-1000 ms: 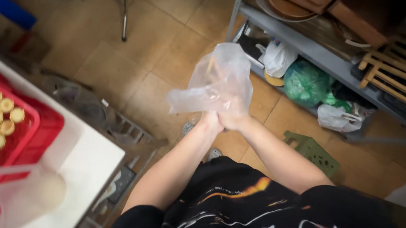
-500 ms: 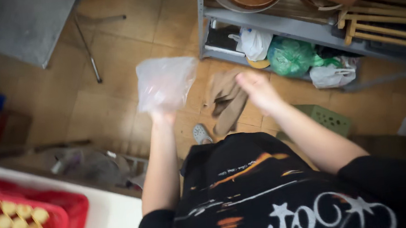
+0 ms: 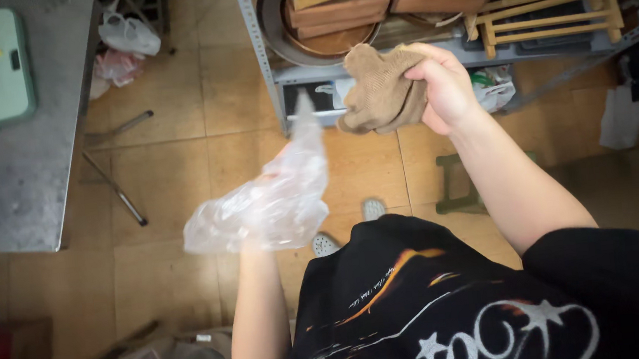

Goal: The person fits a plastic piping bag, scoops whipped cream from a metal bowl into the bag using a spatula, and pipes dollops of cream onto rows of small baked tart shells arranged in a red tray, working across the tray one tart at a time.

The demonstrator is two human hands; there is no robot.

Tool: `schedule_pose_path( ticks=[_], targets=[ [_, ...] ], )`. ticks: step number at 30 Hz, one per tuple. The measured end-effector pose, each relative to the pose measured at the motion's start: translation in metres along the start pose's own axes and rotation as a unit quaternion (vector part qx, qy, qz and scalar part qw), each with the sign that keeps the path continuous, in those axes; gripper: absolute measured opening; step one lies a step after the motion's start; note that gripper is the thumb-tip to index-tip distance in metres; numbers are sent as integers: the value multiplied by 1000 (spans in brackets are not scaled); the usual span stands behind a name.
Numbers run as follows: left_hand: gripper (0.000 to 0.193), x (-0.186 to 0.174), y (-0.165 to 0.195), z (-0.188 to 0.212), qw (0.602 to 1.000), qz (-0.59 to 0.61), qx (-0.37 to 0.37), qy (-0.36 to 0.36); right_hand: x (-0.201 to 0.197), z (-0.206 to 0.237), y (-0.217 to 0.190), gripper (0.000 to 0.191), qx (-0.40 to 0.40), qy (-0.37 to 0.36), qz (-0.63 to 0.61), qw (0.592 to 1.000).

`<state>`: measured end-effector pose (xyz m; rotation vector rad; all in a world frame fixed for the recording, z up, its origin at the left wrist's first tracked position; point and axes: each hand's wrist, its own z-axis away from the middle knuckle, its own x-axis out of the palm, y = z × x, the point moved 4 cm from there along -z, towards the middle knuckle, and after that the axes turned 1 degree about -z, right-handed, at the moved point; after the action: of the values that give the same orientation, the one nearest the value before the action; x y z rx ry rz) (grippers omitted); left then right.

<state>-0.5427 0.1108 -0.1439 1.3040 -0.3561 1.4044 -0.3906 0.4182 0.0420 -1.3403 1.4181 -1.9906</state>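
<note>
The right hand is raised before the metal shelf rack, fingers closed around a brown cloth glove (its fingers hang limp to the left). The left hand sits inside a thin clear plastic glove; motion blur hides whether its fingers are curled or spread.

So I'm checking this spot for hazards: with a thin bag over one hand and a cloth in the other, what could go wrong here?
The clear plastic bag sits loosely over the left hand, its free end trailing up, so it may slip off or spoil the grip. The brown cloth, bunched in the right hand, hangs close to the crowded metal shelf and might snag there. The green stool stands close by the feet, a possible trip.
</note>
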Motion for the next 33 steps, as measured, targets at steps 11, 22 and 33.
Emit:
schedule_pose_path(
  ticks=[11,22,33],
  targets=[
    [31,158,-64,-149,978,-69,-120,-157,-75,-39,-75,44,7,-23,-88,996],
    [27,227,-118,-263,960,-92,-150,-218,-105,-125,-147,46,66,-108,-79,989],
    [23,262,1,-254,974,18,124,-190,-180,-193,-276,43,-151,-103,15,983]
  ],
)
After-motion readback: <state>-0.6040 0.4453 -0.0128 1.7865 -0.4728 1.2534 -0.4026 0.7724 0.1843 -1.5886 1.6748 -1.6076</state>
